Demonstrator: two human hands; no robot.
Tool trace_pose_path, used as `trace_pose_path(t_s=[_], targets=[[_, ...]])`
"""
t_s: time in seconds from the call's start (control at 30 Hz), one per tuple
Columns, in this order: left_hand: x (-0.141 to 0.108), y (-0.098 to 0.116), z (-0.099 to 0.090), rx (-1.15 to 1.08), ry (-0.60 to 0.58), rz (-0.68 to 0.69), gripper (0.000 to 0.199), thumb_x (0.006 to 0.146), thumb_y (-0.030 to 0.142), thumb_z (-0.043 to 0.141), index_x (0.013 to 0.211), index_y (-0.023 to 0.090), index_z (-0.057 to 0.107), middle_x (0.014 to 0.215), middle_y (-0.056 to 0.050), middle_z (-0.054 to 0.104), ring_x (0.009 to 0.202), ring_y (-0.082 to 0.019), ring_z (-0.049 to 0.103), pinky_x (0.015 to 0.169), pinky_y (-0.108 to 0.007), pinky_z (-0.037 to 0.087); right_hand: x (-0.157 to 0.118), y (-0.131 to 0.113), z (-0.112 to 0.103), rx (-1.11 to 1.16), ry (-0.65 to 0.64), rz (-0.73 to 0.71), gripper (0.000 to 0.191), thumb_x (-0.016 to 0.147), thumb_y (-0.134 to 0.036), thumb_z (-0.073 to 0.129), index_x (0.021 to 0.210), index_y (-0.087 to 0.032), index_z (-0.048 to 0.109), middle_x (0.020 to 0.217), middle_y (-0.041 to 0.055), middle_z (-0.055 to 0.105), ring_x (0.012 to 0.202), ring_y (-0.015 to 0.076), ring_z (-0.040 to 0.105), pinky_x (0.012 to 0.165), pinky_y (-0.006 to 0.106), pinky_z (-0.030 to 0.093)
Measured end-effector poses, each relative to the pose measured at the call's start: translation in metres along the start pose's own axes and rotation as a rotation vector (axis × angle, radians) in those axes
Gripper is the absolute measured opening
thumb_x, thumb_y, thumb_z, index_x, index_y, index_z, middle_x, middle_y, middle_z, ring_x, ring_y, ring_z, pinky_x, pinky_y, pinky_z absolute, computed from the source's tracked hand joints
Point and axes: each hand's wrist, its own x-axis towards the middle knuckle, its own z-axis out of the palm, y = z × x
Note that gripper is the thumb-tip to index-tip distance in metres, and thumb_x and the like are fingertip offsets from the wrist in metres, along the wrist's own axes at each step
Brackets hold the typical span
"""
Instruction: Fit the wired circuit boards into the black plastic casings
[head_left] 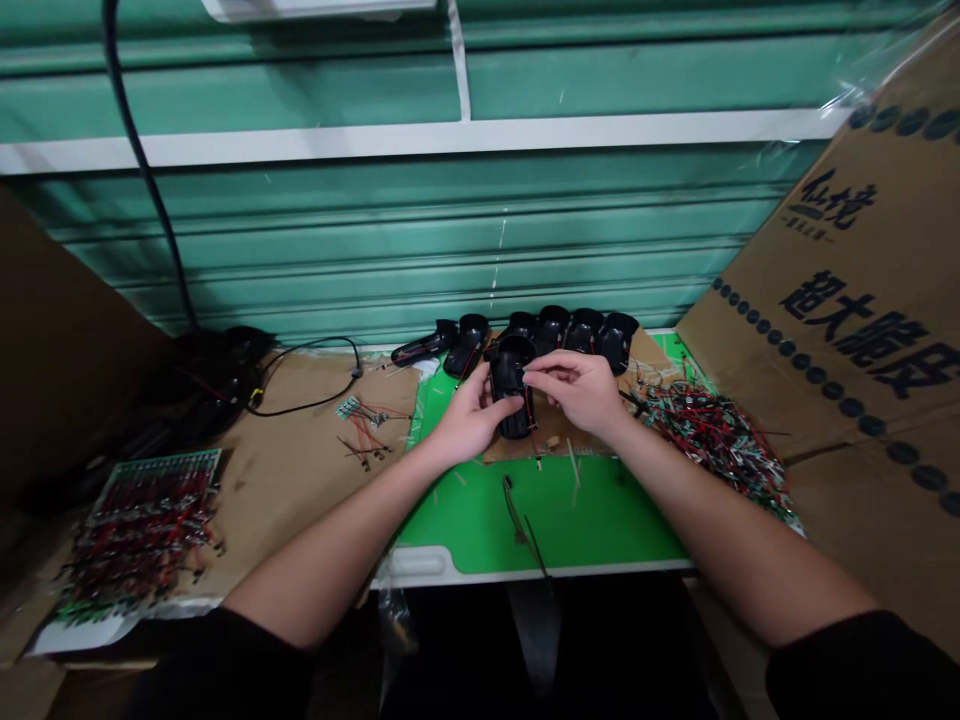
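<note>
In the middle of the head view is a black plastic housing [514,418], its hollow inside turned up toward me. My left hand [476,418] is closed around its left side, with the thumb across the lower part. At its upper right edge, my right hand [576,388] has thumb and index finger pinched together. Whatever lies between those fingertips is too small to make out. A thin red wire [529,410] runs down the housing's right side, and its end reaches below onto the work surface.
Several similar black housings [553,328] stand along the green wall. A heap of small wired circuit boards [720,445] lies right, and a wired board panel [161,480] left. Loose wired pieces [364,415] rest on cardboard. Cardboard walls [847,330] flank the green board [600,515].
</note>
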Motion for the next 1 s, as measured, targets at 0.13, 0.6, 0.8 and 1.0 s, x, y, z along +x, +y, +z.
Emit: trace_pose_path(t_s=[0.13, 0.6, 0.8, 1.0], targets=[[-0.0014, 0.0009, 0.0014, -0.006, -0.009, -0.009, 0.063, 0.075, 0.035, 0.09, 0.128, 0.018, 0.062, 0.113, -0.007, 0.073, 0.101, -0.022, 0.069, 0.095, -0.038, 0.059, 0.0001, 0.0009, -0.0018, -0.023, -0.008, 0.002, 0.056, 0.073, -0.062, 0.093, 0.1, -0.013, 0.086, 0.088, 0.0089, 0.076, 0.058, 0.006, 0.054, 0.054, 0.021, 0.042], [-0.0026, -0.0005, 0.0035, 0.01, -0.015, -0.005, 0.065, 0.076, 0.035, 0.09, 0.131, 0.017, 0.06, 0.114, -0.008, 0.074, 0.099, -0.02, 0.069, 0.093, -0.036, 0.059, -0.0036, -0.001, -0.003, -0.225, 0.014, -0.174, 0.052, 0.082, -0.066, 0.089, 0.087, -0.015, 0.084, 0.084, 0.0077, 0.075, 0.065, 0.0073, 0.054, 0.065, 0.023, 0.043], [-0.0028, -0.0037, 0.0036, 0.027, -0.023, 0.022, 0.068, 0.078, 0.036, 0.09, 0.135, 0.018, 0.059, 0.121, -0.009, 0.075, 0.108, -0.022, 0.071, 0.098, -0.034, 0.058, -0.0052, 0.0006, -0.0028, -0.227, 0.01, -0.131, 0.057, 0.08, -0.069, 0.088, 0.087, -0.014, 0.08, 0.082, 0.0076, 0.074, 0.065, 0.0075, 0.054, 0.063, 0.022, 0.042], [-0.0021, -0.0018, 0.0026, 0.03, -0.031, 0.055, 0.063, 0.08, 0.037, 0.089, 0.132, 0.018, 0.061, 0.131, -0.012, 0.074, 0.119, -0.025, 0.071, 0.105, -0.037, 0.057, -0.003, 0.0039, 0.004, -0.126, 0.028, 0.024, 0.07, 0.071, -0.077, 0.09, 0.09, -0.015, 0.062, 0.077, 0.0034, 0.067, 0.059, 0.0045, 0.052, 0.052, 0.017, 0.037]])
